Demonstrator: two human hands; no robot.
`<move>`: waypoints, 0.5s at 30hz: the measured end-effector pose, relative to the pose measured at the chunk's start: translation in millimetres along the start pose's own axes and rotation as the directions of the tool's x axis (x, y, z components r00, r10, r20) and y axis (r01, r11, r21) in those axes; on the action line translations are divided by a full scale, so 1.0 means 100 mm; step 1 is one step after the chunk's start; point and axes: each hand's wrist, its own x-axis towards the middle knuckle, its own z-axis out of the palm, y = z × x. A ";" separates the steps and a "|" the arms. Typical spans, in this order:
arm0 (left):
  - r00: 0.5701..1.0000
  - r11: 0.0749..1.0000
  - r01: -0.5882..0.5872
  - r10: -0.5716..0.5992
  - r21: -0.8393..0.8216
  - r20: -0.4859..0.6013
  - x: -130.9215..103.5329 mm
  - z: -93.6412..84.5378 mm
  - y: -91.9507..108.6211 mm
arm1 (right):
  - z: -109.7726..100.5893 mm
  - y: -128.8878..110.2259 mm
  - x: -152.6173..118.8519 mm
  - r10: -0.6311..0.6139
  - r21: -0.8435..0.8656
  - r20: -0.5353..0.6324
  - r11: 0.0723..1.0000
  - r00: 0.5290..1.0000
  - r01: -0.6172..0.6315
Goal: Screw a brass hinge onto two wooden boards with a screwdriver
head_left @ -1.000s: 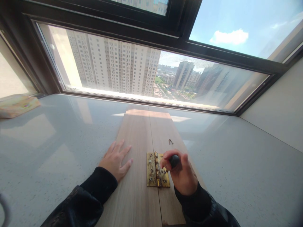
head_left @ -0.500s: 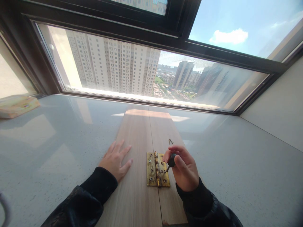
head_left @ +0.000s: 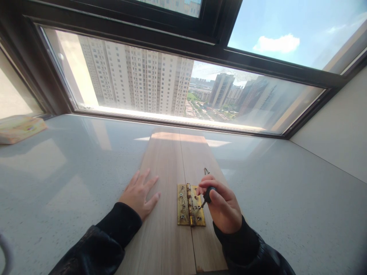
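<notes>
Two pale wooden boards lie side by side, a left board (head_left: 163,160) and a right board (head_left: 197,152). A worn brass hinge (head_left: 183,206) spans the seam between them, with screw heads showing in its leaves. My right hand (head_left: 225,204) is closed round the black handle of a small screwdriver (head_left: 207,195). Its tip meets the hinge's right leaf, at or beside a screw hole. Flat on the left board rests my left hand (head_left: 140,194), fingers spread, holding nothing. Just beyond my right hand, loose screws (head_left: 206,171) lie on the right board; their exact number is unclear.
The boards lie on a pale speckled countertop (head_left: 94,164) below a dark-framed window (head_left: 172,126). A tissue pack (head_left: 21,129) sits at the far left. Part of a grey curved object (head_left: 6,252) shows at the lower left edge. A white wall (head_left: 338,126) rises on the right.
The fingers of my right hand have shifted slightly on the screwdriver handle, and the handle tilts a little differently. My left hand and the hinge stay put.
</notes>
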 end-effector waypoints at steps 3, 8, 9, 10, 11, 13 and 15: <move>1.000 1.000 -0.006 0.006 -0.003 -0.010 0.00 0.01 -0.01 | 0.01 0.00 0.00 0.016 0.048 0.002 0.999 1.000 -0.016; 1.000 1.000 -0.008 0.008 -0.011 -0.012 0.00 0.01 -0.01 | 0.07 -0.02 -0.01 0.085 0.134 -0.018 0.988 0.996 -0.081; 1.000 1.000 -0.011 0.011 -0.010 -0.012 0.00 0.01 -0.01 | 0.07 -0.02 -0.01 0.081 0.133 -0.023 0.988 0.996 -0.077; 1.000 1.000 -0.013 0.013 -0.007 -0.011 0.00 0.01 -0.01 | 0.07 -0.03 -0.01 0.075 0.127 -0.020 0.989 0.997 -0.072; 1.000 1.000 -0.015 0.015 -0.004 -0.011 0.00 0.01 -0.01 | 0.07 -0.03 -0.01 0.066 0.111 -0.009 0.992 0.998 -0.064; 1.000 1.000 -0.015 0.015 0.000 -0.010 0.00 0.01 -0.02 | 0.05 -0.04 -0.01 0.038 0.050 0.020 0.998 0.999 -0.039; 1.000 1.000 -0.011 0.011 0.000 -0.008 0.00 0.02 -0.02 | 0.02 -0.04 -0.01 0.015 -0.020 0.039 1.000 0.999 -0.014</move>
